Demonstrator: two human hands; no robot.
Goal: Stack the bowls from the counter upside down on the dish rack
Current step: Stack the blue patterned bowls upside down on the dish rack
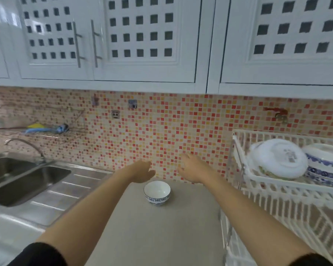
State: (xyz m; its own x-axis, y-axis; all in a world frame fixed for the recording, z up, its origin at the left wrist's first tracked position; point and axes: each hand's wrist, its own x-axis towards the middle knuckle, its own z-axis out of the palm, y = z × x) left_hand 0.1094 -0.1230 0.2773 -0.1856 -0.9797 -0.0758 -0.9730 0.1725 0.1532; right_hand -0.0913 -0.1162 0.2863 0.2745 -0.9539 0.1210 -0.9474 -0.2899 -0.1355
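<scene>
One small white bowl [157, 192] with a blue patterned outside stands upright on the beige counter [161, 237]. My left hand [142, 172] hovers just behind and left of it, open and empty. My right hand [190, 167] is behind and right of the bowl, fingers spread, holding nothing. On the white dish rack [277, 191] at the right, a white bowl [279, 158] lies upside down, tilted, and beside it sits a blue-patterned bowl [327, 166], also upside down.
A steel double sink [27, 179] with a tap [25, 145] and drainboard lies to the left. A wire wall shelf [46, 129] holds brushes. White cabinets [142, 39] hang overhead above the mosaic tile wall.
</scene>
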